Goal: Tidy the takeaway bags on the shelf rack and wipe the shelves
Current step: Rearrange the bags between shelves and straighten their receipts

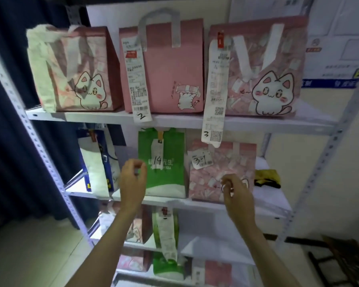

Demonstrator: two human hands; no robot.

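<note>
Two loosely curled, empty hands, left hand [132, 179] and right hand [236, 192], flank the green bag [164, 172].

Three pink bags [166, 67] line the top shelf [174, 119]; two hands [133, 179] reach below.

White metal shelf rack [174, 119]: top shelf bears three pink cat bags [170, 71]; next shelf, a blue-white bag [95, 162], green bag [164, 162], pink bag [220, 170], yellow cloth [266, 178].
</note>
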